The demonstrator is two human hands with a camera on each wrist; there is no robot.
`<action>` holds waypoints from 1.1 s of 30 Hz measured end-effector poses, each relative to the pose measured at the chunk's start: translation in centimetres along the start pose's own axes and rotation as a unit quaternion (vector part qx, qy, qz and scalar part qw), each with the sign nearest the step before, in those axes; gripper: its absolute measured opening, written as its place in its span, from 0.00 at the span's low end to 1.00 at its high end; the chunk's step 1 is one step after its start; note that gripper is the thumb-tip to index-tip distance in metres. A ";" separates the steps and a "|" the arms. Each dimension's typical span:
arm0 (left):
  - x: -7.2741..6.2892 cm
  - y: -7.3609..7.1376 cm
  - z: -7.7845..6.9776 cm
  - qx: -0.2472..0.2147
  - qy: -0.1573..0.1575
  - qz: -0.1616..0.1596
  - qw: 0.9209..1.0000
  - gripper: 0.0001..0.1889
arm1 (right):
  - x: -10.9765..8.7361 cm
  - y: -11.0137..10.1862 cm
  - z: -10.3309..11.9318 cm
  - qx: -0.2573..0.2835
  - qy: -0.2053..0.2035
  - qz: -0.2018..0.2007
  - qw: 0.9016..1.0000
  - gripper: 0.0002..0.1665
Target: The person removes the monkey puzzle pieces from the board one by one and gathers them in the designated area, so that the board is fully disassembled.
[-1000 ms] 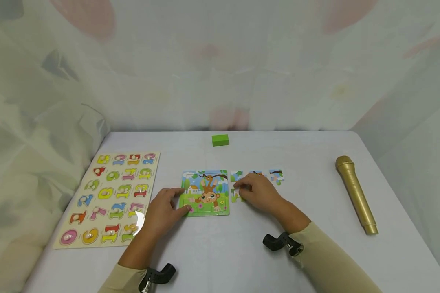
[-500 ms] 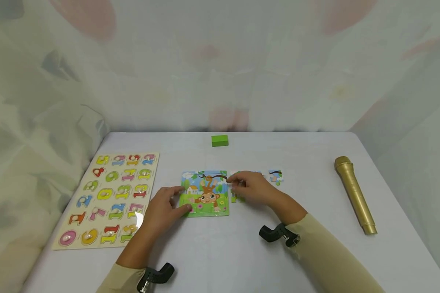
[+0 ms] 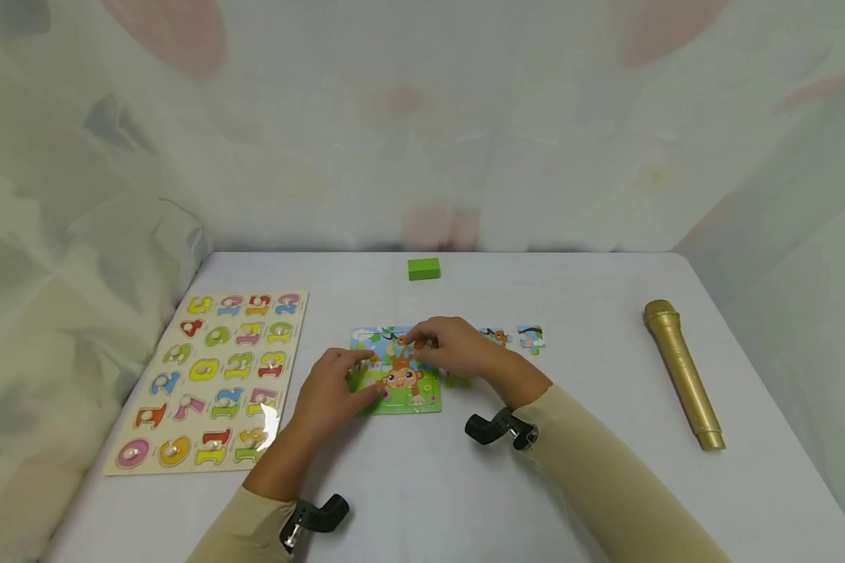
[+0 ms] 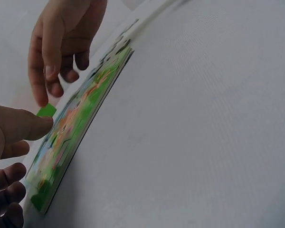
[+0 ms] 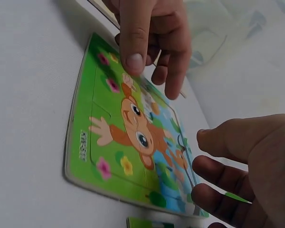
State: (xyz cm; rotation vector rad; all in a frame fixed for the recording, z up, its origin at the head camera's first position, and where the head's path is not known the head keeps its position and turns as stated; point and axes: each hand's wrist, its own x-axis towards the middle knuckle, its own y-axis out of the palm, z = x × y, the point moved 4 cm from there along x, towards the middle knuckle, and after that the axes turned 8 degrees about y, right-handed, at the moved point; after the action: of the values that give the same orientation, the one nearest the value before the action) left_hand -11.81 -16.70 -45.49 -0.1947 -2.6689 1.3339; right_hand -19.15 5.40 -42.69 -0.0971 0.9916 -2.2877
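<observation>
A square jigsaw puzzle (image 3: 411, 397) with a cartoon monkey lies flat on the table between my hands. My left hand (image 3: 332, 389) reaches over its left side, thumb and fingers spread apart with nothing between them. From the right, my right hand (image 3: 461, 348) hangs over the upper right part of the picture, fingers loosely bent. The right wrist view shows no object between the thumb and fingers of the right hand (image 5: 242, 166). Loose jigsaw pieces (image 3: 531, 337) lie to the right of the puzzle, some partly hidden under the right hand.
A wooden number board (image 3: 207, 391) with knobbed numerals lies at the left. Behind the puzzle, near the far edge, is a green block (image 3: 424, 269). A gold microphone (image 3: 684, 375) lies at the right. Fabric hangs behind and beside the white table (image 3: 422, 485).
My right hand has moved left from the loose pieces to over the puzzle. My left hand has shifted slightly right, further over the picture.
</observation>
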 end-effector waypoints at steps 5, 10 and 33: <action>0.2 0.3 -0.7 0.011 -0.008 0.000 1.000 0.30 | 1.4 1.0 0.4 -0.022 0.005 0.013 1.000 0.19; 0.4 0.6 -0.9 0.026 -0.022 0.002 0.999 0.30 | 2.3 2.0 0.9 -0.052 0.010 0.026 0.998 0.19; 0.7 1.1 -0.9 0.045 -0.042 0.007 0.998 0.31 | 3.0 2.8 0.6 -0.069 0.044 0.007 0.997 0.20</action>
State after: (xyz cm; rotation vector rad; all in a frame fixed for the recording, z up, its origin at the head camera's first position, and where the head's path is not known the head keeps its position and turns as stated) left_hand -12.23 -15.19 -45.75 -0.1487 -2.6724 1.4956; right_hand -19.90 1.83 -44.64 -0.0475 1.1910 -2.2247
